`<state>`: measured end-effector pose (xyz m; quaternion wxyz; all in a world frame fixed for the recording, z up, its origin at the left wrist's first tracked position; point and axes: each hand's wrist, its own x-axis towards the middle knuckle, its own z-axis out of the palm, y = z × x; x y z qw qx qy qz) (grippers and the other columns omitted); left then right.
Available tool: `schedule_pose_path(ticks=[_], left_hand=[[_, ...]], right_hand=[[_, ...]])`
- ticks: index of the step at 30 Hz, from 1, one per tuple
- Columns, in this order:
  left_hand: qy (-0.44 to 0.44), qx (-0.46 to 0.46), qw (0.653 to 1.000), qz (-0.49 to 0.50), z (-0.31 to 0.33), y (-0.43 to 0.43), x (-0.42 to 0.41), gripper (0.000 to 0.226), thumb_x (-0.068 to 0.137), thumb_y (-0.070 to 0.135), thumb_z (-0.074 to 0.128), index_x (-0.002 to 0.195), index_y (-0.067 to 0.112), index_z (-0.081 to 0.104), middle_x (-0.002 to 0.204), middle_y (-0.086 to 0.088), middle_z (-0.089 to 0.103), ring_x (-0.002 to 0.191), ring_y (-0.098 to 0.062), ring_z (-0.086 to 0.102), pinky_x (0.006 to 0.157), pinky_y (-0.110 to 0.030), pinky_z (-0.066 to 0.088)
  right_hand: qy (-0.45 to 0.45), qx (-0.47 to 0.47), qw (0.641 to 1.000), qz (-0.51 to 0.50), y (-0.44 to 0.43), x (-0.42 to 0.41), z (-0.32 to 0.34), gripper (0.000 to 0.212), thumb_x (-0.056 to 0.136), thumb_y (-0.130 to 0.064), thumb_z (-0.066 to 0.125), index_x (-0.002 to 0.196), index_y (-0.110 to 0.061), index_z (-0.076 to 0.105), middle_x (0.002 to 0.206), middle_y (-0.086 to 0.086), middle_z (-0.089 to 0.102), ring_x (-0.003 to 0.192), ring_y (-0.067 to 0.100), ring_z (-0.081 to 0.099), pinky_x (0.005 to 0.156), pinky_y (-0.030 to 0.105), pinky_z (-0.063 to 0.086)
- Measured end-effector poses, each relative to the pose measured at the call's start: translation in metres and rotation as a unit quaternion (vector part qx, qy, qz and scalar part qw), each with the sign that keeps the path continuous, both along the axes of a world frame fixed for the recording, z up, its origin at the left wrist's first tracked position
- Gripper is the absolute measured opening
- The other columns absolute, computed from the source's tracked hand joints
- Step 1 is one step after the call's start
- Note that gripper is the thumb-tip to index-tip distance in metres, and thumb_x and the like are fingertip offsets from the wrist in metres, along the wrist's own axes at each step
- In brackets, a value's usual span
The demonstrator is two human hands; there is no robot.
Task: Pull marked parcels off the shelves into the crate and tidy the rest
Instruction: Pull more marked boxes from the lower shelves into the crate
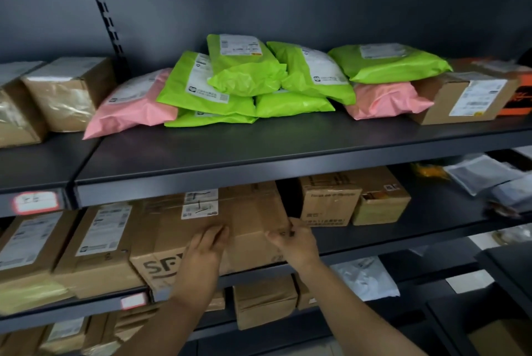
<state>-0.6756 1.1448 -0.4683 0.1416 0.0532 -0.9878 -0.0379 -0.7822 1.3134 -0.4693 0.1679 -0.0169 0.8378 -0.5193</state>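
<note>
A large brown cardboard box (253,212) lies on the middle shelf (403,240), printed "SF" on its front, with a white label marked by black pen strokes on top. My left hand (205,246) rests flat on its front top edge. My right hand (293,240) grips its right front corner. Green mailers (244,73) and pink mailers (135,108) are piled on the upper shelf (259,160). No crate is identifiable in view.
Brown boxes (98,240) sit left of the big box, and two smaller boxes (354,197) stand to its right. More boxes (60,91) and a labelled box (460,96) flank the mailers above. Grey bags (489,174) lie far right. Lower shelves hold boxes (264,301) and a white bag (365,278).
</note>
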Motion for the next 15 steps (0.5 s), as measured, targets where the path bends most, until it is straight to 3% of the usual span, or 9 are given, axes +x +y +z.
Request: schedule_pose_path(ticks=[2,8,12,15], left_hand=[[0.017,0.008,1.000,0.010,0.000,-0.004,-0.007,0.081,0.028,-0.020,0.081,0.106,0.000,0.070,0.103,-0.014,0.068,0.086,-0.032,0.066,0.077,-0.039,0.056],[0.031,0.010,0.999,0.017,0.001,-0.009,-0.019,0.075,0.031,-0.024,0.078,0.102,-0.001,0.071,0.100,-0.015,0.070,0.085,-0.032,0.067,0.075,-0.039,0.057],[0.015,0.005,1.000,0.004,0.003,-0.011,-0.016,0.077,0.034,-0.021,0.080,0.106,0.002,0.070,0.105,-0.014,0.069,0.088,-0.033,0.067,0.074,-0.041,0.058],[0.016,0.009,1.000,-0.006,0.003,-0.008,-0.018,0.059,0.052,-0.007,0.082,0.107,0.008,0.070,0.107,-0.010,0.067,0.088,-0.033,0.064,0.069,-0.041,0.057]], right_hand=[[-0.012,-0.014,0.999,0.027,0.003,-0.006,-0.003,0.071,0.065,-0.052,0.074,0.124,-0.017,0.057,0.122,0.003,0.057,0.106,0.018,0.058,0.094,0.034,0.050],[-0.025,-0.044,0.997,0.051,0.004,-0.015,-0.011,0.064,0.075,-0.040,0.074,0.131,-0.019,0.052,0.125,0.003,0.055,0.110,0.018,0.056,0.098,0.037,0.048],[-0.026,-0.025,0.999,0.038,0.010,-0.013,-0.005,0.054,0.085,-0.039,0.066,0.130,-0.016,0.050,0.123,-0.001,0.055,0.110,0.013,0.052,0.090,0.021,0.040],[-0.026,0.010,1.000,-0.005,0.029,-0.013,0.000,0.050,0.089,-0.038,0.061,0.131,-0.013,0.051,0.123,0.003,0.058,0.115,0.017,0.052,0.088,0.019,0.036]])
